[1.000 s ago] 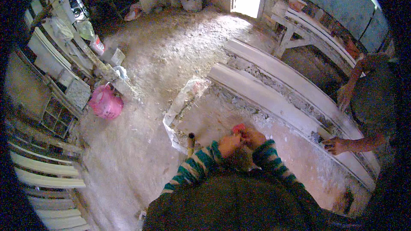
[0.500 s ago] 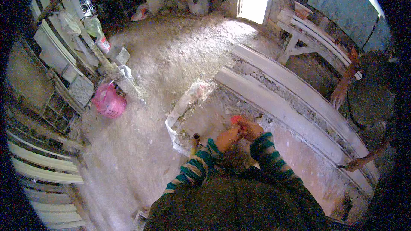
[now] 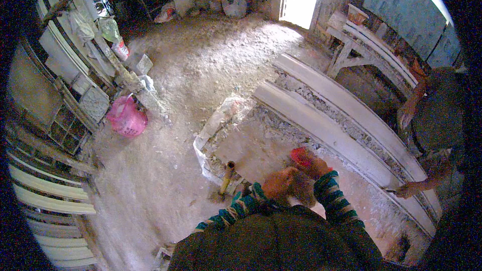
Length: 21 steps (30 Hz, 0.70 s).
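My right hand (image 3: pixel 319 167) is closed on a small bright red object (image 3: pixel 300 156); its exact kind cannot be made out. Just left of it and nearer my body, my left hand (image 3: pixel 279 182) has its fingers drawn together, blurred. A brownish clump (image 3: pixel 304 191) shows beside those fingers; whether they grip it is unclear. Both hands are over a dusty work patch bordered by a crumpled white strip (image 3: pixel 203 156). To the left of my left hand stands a yellowish tube-like piece (image 3: pixel 227 178) with a dark round top, touched by neither hand.
Long pale plaster mouldings (image 3: pixel 321 125) run diagonally on my right. A co-worker's hand (image 3: pixel 409 189) rests on them with a small dark tool. A pink bag (image 3: pixel 126 116) sits on the left, near leaning panels and stacked pale strips (image 3: pixel 55 196). A white bench (image 3: pixel 371 40) stands far right.
My hands have come apart and nearer my body. The right one has moved right and down with the red object. The co-worker's tool hand has shifted slightly left along the moulding.
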### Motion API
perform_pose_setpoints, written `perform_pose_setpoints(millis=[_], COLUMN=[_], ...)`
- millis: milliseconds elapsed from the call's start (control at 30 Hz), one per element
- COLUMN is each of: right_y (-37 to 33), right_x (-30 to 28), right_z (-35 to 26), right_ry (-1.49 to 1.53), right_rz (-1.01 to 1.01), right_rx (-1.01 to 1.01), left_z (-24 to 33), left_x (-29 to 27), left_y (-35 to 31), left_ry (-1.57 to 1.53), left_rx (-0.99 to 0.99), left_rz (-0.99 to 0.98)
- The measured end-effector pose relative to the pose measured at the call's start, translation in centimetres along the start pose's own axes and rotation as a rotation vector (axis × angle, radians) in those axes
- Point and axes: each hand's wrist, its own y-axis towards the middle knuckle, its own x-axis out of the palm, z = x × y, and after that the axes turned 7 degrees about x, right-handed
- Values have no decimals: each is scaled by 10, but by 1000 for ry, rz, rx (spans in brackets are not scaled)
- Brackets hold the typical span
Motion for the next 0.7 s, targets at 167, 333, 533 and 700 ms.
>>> perform_pose_setpoints(millis=[167, 333, 533, 700], right_y=[17, 36, 62, 117], right_x=[-2, 10, 49, 96], right_z=[-29, -47, -34, -62], right_ry=[-263, -282, -242, -81], right_rz=[-115, 57, -53, 40], right_rx=[272, 297, 372, 355], left_z=[-19, -21, -16, -75], left_x=[-8, -15, -28, -23], left_y=[-8, -22, -41, -35], left_ry=[11, -88, 441, -72], left_rx=[81, 99, 347, -35], left_rz=[92, 41, 196, -64])
